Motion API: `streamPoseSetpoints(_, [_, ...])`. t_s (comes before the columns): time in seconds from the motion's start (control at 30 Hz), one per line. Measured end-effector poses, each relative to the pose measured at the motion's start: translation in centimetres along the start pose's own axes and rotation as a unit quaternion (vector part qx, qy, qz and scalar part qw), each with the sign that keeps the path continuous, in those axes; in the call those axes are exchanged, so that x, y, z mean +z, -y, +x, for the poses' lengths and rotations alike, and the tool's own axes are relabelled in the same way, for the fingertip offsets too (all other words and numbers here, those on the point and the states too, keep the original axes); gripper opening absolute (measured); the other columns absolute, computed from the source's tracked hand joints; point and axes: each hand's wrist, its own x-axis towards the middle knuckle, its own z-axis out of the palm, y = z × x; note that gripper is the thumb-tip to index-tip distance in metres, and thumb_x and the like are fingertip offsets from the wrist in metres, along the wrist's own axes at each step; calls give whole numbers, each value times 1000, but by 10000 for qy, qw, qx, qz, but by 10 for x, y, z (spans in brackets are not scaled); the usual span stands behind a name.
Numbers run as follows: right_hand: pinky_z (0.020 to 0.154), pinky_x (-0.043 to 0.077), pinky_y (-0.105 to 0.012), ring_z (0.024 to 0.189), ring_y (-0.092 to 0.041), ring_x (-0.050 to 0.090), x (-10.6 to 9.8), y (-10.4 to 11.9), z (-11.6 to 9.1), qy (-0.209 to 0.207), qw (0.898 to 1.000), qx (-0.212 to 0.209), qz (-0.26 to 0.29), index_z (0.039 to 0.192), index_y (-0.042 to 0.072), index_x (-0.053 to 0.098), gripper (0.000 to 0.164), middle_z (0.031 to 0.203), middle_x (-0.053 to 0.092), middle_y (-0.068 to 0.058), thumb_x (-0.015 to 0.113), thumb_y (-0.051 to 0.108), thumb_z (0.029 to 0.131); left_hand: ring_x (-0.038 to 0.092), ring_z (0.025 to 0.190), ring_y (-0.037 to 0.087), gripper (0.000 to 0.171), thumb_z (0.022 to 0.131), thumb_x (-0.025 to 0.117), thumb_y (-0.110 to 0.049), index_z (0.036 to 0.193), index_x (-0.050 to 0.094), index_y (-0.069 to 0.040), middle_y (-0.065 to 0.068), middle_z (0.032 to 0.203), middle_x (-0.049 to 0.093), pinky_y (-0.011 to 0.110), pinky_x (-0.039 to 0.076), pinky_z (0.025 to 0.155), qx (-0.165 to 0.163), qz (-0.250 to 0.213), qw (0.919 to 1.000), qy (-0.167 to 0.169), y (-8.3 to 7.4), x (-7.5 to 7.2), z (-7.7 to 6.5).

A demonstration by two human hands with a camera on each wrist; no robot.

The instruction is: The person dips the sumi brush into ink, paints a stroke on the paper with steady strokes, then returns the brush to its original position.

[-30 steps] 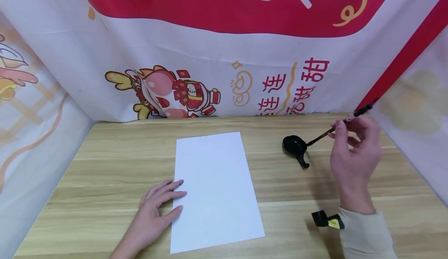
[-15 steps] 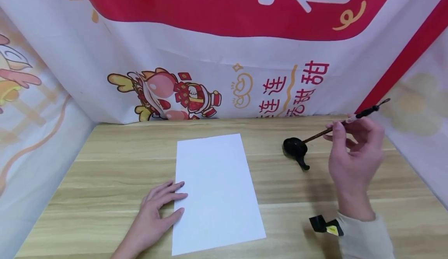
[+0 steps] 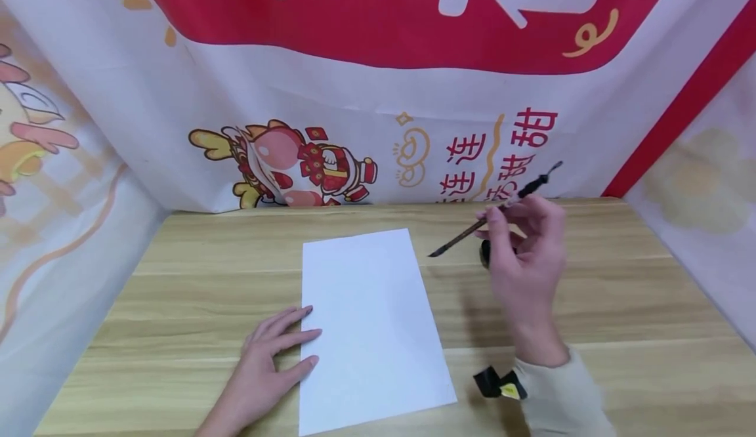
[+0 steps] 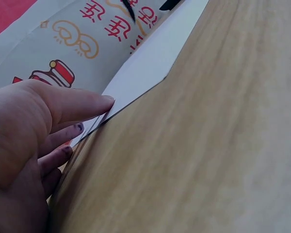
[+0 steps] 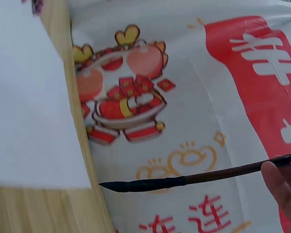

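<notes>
My right hand (image 3: 528, 263) pinches a writing brush (image 3: 472, 228) by its brown handle, tip down and to the left. The dark, inked bristles (image 5: 140, 185) come to a point just off the paper's far right corner in the head view. Behind this hand, a small black ink dish (image 3: 485, 253) is mostly hidden. A blank white sheet of paper (image 3: 372, 332) lies on the table. My left hand (image 3: 262, 365) rests with spread fingers on the sheet's left edge; in the left wrist view its thumb (image 4: 87, 104) presses on the paper, and dark smudges mark other fingertips.
The wood-grain table (image 3: 195, 279) meets a printed cloth backdrop (image 3: 331, 76) at its far edge. Cloth also hangs along the left and right sides. A black strap end with a yellow label (image 3: 509, 390) sticks out beside the right sleeve (image 3: 558, 394).
The right hand has lifted the brush from the ink dish and moved left toward the paper. The left hand keeps its place on the sheet; the head view shifts slightly.
</notes>
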Motion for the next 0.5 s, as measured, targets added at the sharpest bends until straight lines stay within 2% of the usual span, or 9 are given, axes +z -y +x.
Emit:
streamPoseSetpoints(0.33, [71, 65, -29, 91, -14, 76, 54, 5, -10, 303, 9969, 363, 633, 127, -14, 47, 34, 109, 65, 5, 68, -4, 102, 46, 143, 29, 41, 84, 91, -17, 119, 80, -33, -2, 152, 64, 66, 21, 115, 76, 43, 9999, -142, -1, 3, -1])
streamPoseSetpoints(0.5, [71, 65, -30, 91, -11, 75, 70, 6, -14, 356, 9944, 556, 824, 129, -13, 47, 34, 110, 64, -2, 67, -6, 101, 51, 140, 25, 42, 81, 92, -13, 118, 80, -30, -5, 147, 68, 57, 25, 112, 359, 238, 9986, -291, -1, 3, -1])
